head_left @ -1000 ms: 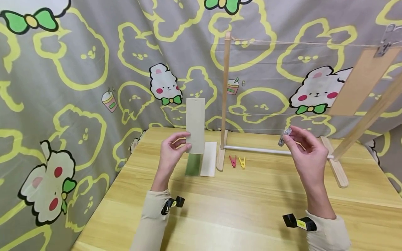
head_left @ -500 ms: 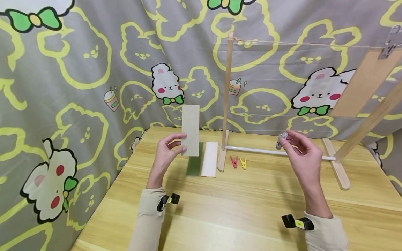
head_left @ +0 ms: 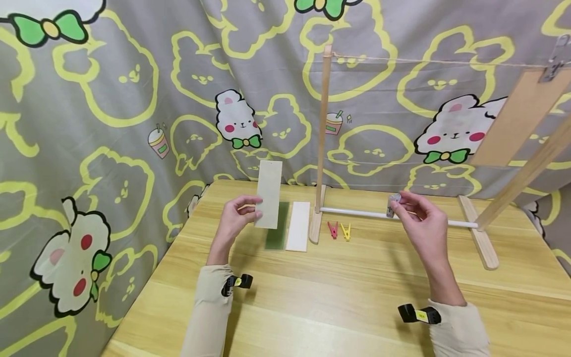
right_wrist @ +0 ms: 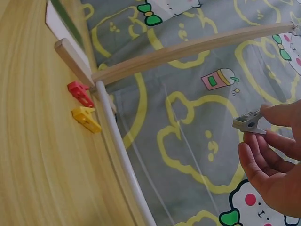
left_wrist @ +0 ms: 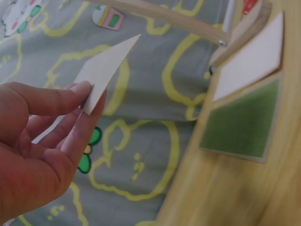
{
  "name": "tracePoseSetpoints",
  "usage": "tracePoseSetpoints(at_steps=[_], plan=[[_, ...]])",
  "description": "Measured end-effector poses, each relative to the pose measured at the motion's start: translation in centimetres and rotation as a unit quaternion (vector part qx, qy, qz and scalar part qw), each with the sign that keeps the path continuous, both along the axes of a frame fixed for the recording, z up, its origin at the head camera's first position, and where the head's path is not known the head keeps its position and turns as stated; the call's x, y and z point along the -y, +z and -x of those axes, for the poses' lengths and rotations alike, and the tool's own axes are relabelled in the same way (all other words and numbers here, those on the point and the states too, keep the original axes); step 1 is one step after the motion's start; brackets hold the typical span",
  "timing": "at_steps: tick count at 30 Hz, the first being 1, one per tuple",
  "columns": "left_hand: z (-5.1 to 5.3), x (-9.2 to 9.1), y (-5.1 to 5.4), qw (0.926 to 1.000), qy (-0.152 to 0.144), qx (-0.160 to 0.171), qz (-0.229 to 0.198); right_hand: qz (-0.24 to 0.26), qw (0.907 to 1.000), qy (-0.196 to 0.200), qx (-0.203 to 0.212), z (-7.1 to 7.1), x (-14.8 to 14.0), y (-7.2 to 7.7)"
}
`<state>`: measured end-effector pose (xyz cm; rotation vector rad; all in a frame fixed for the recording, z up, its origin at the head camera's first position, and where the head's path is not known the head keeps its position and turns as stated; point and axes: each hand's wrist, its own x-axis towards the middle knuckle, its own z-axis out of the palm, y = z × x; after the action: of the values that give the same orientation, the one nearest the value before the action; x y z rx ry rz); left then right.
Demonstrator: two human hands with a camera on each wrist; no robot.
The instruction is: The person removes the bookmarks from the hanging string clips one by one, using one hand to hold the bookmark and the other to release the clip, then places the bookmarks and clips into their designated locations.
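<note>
My left hand (head_left: 235,218) pinches a thin cream rectangular card (head_left: 270,191) by its lower left edge. The card stands nearly upright above the table, with a small hole near its top. In the left wrist view the card (left_wrist: 106,66) appears edge-on between thumb and fingers. A small grey metal clip (head_left: 393,205) is held between the thumb and fingertips of my right hand (head_left: 426,225). Seen from the right wrist, the clip (right_wrist: 248,121) points away from the fingertips. Below the cream card lie a green card (head_left: 276,238) and a white card (head_left: 298,227).
A wooden frame (head_left: 323,124) with a string (head_left: 424,61) and a white bottom rod (head_left: 357,213) stands at the back right. A tan card (head_left: 513,119) hangs there from a metal clip (head_left: 552,70). Red (head_left: 332,229) and yellow (head_left: 346,231) clothespins lie on the table (head_left: 312,297).
My left hand has lowered the cream card and shifted it slightly left, tilting it a little. The right hand has moved left and down, turning the clip.
</note>
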<state>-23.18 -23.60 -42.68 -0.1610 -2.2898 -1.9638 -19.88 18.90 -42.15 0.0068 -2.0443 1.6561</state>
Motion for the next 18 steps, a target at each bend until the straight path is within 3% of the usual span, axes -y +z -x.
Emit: tracePoseSetpoints(at_steps=[8,18], plan=[[0.5,0.6,-1.1,0.9996,-0.002,0.027,0.011,-0.019,0.9995,0.009,0.022,0.4,0.4,-0.9],[0.7,1.5,-1.5,0.9985,-0.015,0.044,0.029,-0.036,0.9985,0.002,0.041,0.8,0.7,-1.8]])
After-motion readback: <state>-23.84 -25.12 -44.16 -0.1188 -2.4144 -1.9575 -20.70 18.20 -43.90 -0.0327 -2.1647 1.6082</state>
